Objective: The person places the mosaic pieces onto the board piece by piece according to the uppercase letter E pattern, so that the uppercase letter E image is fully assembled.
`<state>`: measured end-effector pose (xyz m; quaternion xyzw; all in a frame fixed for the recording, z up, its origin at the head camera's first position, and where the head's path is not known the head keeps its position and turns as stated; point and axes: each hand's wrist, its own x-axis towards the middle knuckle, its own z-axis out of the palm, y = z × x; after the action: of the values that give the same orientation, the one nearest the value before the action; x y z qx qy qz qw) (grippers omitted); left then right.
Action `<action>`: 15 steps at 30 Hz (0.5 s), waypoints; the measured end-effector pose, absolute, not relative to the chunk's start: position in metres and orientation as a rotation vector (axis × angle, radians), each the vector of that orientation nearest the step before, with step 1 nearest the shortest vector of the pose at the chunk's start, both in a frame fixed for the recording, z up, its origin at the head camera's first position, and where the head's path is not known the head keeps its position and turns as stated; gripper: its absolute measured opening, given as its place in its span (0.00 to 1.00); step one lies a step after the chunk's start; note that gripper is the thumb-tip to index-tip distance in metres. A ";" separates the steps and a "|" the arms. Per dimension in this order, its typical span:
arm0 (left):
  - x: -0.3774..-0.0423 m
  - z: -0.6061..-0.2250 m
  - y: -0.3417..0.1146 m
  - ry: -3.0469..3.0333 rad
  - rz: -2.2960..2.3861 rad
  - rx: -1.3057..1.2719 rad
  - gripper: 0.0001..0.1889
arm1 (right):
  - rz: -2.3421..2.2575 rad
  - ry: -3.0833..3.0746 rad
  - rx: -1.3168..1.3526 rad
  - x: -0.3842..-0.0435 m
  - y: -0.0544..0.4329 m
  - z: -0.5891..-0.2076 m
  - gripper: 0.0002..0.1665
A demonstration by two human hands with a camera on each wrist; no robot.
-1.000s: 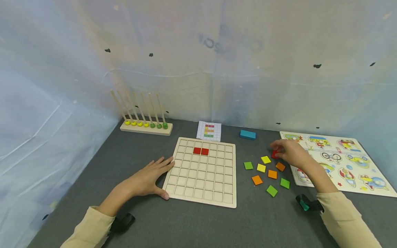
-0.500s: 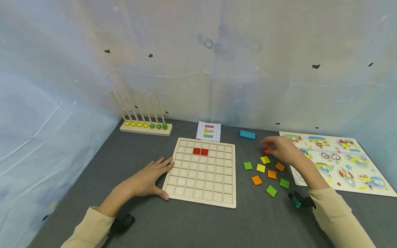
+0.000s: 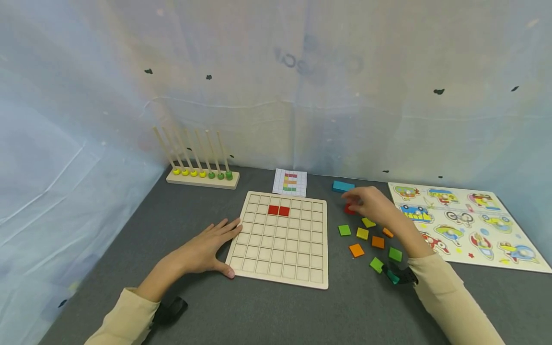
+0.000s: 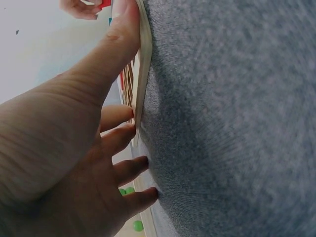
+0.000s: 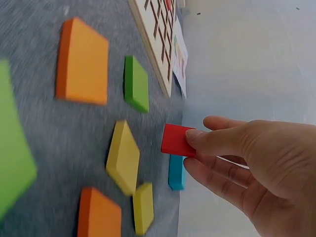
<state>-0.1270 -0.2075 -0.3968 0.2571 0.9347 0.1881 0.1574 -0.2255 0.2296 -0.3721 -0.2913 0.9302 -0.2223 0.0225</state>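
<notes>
My right hand (image 3: 368, 203) pinches a red square tile (image 5: 177, 139) between thumb and fingers, above the table to the right of the wooden grid board (image 3: 280, 249). My left hand (image 3: 209, 247) lies along the board's left side with its fingers spread. In the left wrist view its thumb (image 4: 116, 42) lies along the board's edge. Two red tiles (image 3: 278, 211) sit side by side in cells near the top of the board. Below my right hand lie loose yellow tiles (image 3: 362, 234), orange tiles (image 3: 356, 250) and green tiles (image 3: 344, 230).
Behind the board lies a paper card (image 3: 290, 182) printed with a coloured pattern. A blue block (image 3: 342, 186) is at the back, near my right hand. The peg abacus (image 3: 202, 178) stands back left; a vehicle puzzle board (image 3: 470, 227) lies on the right.
My right hand has carried the red tile leftward, from beside the puzzle board to near the blue block. The left hand and the grid board have stayed in place.
</notes>
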 end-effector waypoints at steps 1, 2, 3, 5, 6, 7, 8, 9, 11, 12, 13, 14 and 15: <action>-0.127 -0.397 -0.208 2.674 0.538 0.735 0.61 | -0.689 2.878 -0.907 -0.226 0.227 -0.372 0.18; -0.127 -0.397 -0.208 2.674 0.536 0.735 0.61 | -0.694 2.872 -0.909 -0.226 0.225 -0.372 0.18; -0.127 -0.397 -0.208 2.673 0.535 0.735 0.61 | -0.699 2.870 -0.911 -0.226 0.222 -0.373 0.18; -0.127 -0.397 -0.208 2.673 0.535 0.736 0.61 | -0.713 2.863 -0.929 -0.227 0.217 -0.373 0.17; -0.127 -0.397 -0.208 2.672 0.535 0.737 0.61 | -0.722 2.860 -0.939 -0.227 0.214 -0.373 0.17; -0.127 -0.397 -0.208 2.672 0.536 0.737 0.61 | -0.731 2.857 -0.948 -0.227 0.212 -0.373 0.17; -0.128 -0.397 -0.208 2.672 0.536 0.737 0.61 | -0.741 2.852 -0.954 -0.227 0.209 -0.374 0.17; -0.128 -0.397 -0.208 2.672 0.538 0.738 0.61 | -0.746 2.847 -0.963 -0.228 0.207 -0.374 0.17; -0.128 -0.397 -0.208 2.671 0.542 0.742 0.61 | -0.762 2.830 -0.977 -0.228 0.203 -0.374 0.18; -0.128 -0.397 -0.208 2.670 0.545 0.744 0.61 | -0.767 2.823 -0.976 -0.228 0.201 -0.374 0.18; -0.128 -0.397 -0.207 2.671 0.547 0.744 0.61 | -0.773 2.818 -0.974 -0.227 0.199 -0.374 0.18; -0.128 -0.397 -0.207 2.671 0.549 0.745 0.61 | -0.780 2.813 -0.972 -0.227 0.196 -0.374 0.18; -0.128 -0.397 -0.207 2.671 0.551 0.744 0.61 | -0.784 2.809 -0.966 -0.227 0.194 -0.374 0.18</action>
<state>-0.1277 -0.2072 -0.3970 0.2598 0.9331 0.1927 0.1569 -0.2273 0.1936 -0.3736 -0.3143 0.9138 -0.2549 0.0347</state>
